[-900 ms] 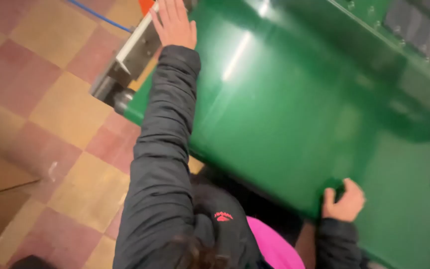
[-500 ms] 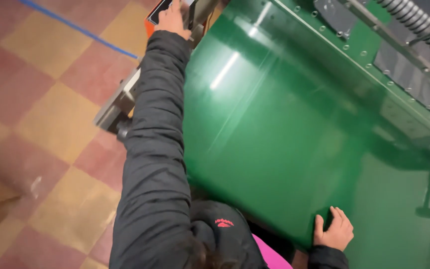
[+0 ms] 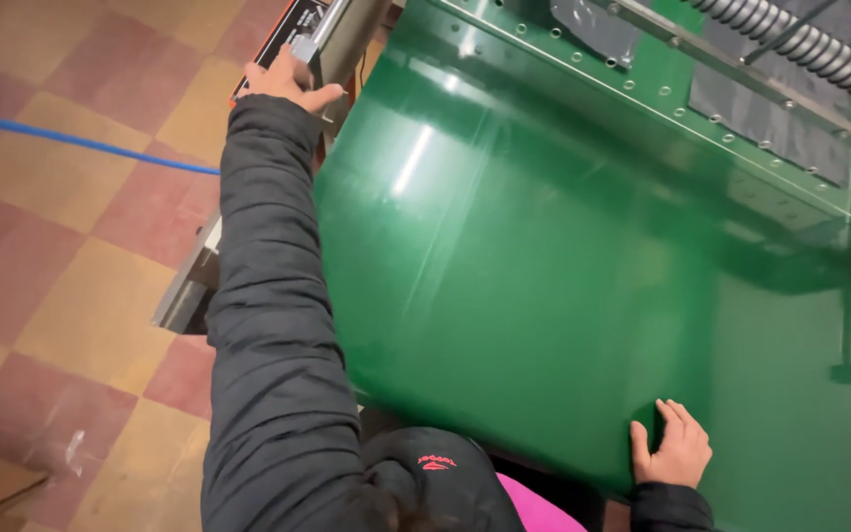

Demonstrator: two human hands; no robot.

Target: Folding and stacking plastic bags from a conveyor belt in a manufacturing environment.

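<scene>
A wide glossy green belt fills the middle and right of the view, sloping away from me. My left hand, arm stretched out in a black sleeve, grips the grey metal rail at the belt's far left corner. At the belt's near edge, my right hand lies with its fingers spread on top of the green surface and its palm wrapped over the rim. A black garment with a small red logo and a strip of pink show below.
A riveted green machine frame with a ribbed metal conduit runs along the belt's far side. A grey bracket sticks out at the left. The floor is red and yellow tile, crossed by a blue hose.
My left hand has moved from the belt's corner onto the metal rail. My right hand stays on the near edge with its fingers now flatter. The view has shifted, bringing in the blue hose.
</scene>
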